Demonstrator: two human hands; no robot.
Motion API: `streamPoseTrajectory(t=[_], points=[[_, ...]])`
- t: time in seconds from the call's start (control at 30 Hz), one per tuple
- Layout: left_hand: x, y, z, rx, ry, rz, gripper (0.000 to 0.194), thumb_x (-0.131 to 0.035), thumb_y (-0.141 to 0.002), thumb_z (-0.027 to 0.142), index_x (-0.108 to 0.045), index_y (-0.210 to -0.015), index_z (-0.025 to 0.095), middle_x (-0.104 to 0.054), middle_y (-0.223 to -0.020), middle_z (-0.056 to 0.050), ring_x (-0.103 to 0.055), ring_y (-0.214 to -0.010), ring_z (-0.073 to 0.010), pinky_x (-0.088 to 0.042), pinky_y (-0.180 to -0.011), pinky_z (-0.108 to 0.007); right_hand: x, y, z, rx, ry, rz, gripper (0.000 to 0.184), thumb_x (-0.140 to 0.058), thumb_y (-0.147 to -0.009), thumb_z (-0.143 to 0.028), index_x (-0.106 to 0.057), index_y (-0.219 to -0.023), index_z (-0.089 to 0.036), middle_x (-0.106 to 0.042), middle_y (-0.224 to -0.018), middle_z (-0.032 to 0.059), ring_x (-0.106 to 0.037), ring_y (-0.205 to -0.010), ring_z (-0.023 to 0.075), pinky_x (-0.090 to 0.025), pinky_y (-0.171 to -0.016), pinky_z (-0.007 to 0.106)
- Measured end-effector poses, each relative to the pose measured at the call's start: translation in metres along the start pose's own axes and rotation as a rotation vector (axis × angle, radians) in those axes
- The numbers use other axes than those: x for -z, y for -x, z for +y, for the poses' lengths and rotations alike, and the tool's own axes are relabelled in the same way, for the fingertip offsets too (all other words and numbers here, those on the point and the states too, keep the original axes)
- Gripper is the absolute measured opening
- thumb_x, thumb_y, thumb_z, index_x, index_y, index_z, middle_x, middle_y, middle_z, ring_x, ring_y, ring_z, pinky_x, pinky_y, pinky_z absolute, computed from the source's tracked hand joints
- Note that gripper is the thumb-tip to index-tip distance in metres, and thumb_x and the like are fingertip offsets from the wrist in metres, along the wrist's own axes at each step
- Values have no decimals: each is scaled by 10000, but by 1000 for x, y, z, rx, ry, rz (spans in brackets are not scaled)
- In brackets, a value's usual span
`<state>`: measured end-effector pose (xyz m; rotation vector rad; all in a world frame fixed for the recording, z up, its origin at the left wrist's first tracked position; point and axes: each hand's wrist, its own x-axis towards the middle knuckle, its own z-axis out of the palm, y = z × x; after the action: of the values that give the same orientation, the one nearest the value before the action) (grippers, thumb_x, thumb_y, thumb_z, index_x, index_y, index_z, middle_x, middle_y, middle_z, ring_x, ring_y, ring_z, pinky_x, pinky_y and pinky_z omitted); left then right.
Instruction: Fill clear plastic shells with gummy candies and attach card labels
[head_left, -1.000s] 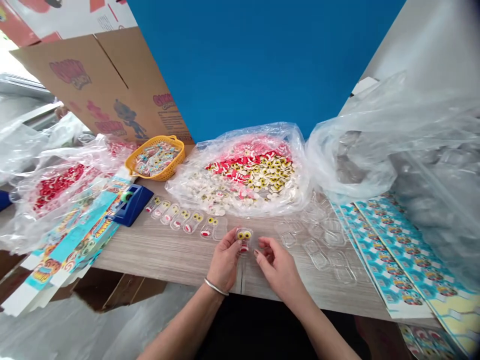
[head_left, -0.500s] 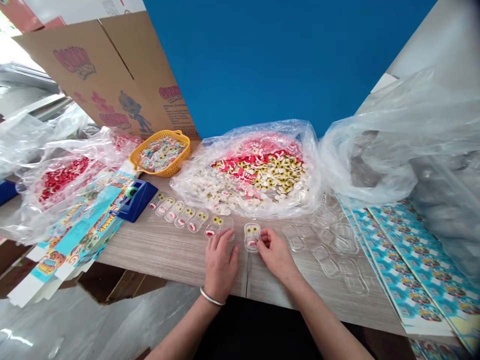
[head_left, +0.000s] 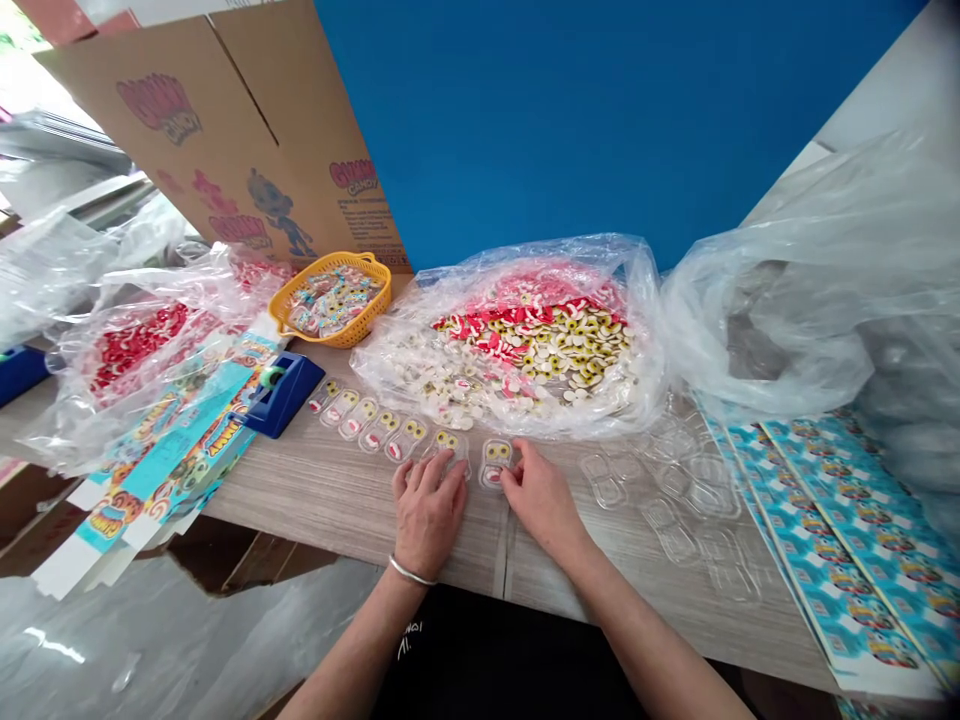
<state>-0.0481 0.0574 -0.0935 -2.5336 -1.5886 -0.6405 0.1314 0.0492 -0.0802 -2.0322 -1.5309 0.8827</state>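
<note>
A small clear plastic blister tray holds two yellow eye-shaped gummies and a red-and-white gummy. My right hand grips its right edge between thumb and fingers, low over the tabletop. To the left, my left hand rests with fingers apart and slightly bent, its fingertips at the front of another filled tray and partly covering it. Several more filled trays run in a row further left. Behind both hands, a large open plastic bag is heaped with eye and red-and-white gummies.
Bare clear trays lie scattered at the right beside printed blue card sheets. A blue tape dispenser, a yellow basket of wrapped pieces, flat printed boxes and a bag of red gummies occupy the left.
The tray in my right hand has moved left, closer to the row. My left hand has shifted slightly left along the table edge. The whole view has also shifted a little.
</note>
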Motion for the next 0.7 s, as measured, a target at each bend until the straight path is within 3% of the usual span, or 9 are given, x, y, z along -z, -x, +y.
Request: streamPoseTrajectory(t=[0.2, 0.33, 0.5, 0.7], points=[[5, 3, -11, 60, -34, 18, 185, -602, -892, 286, -704, -1043, 251, -665, -1254, -83, -558, -1199, -302, -324, -1054, -495, -2, -3, -13, 5, 160, -16, 356, -569, -898, -291, -549, -1232, -172, -720, -890, 67, -675, -797, 231, -381, -654, 292], [2, -1, -17, -8, -7, -26, 358, -643, -864, 400, -661, -1188, 248, -601, -1345, -125, -498, -1280, -337, -348, -1053, -509, -4, -6, -16, 0, 200, -5, 349, -563, -905, -313, -554, -1224, -172, -728, -934, 82, -685, -835, 246, -388, -660, 299], [-1, -5, -25, -96, 46, -59, 254, -591, -890, 224, -685, -1122, 268, -602, -1346, -95, -512, -1280, -306, -385, -1047, -501, -4, -5, -12, 6, 165, -5, 350, -555, -914, -320, -551, -1234, -178, -728, -921, 65, -678, -785, 220, -387, -648, 289], [0, -1, -36, -60, 157, -75, 310, -516, -859, 73, -661, -1098, 209, -591, -1328, -117, -497, -1302, -274, -416, -1068, -472, -5, -3, -12, 11, 188, -8, 310, -557, -915, -324, -575, -1196, -194, -725, -939, 58, -677, -815, 219, -394, -661, 290]])
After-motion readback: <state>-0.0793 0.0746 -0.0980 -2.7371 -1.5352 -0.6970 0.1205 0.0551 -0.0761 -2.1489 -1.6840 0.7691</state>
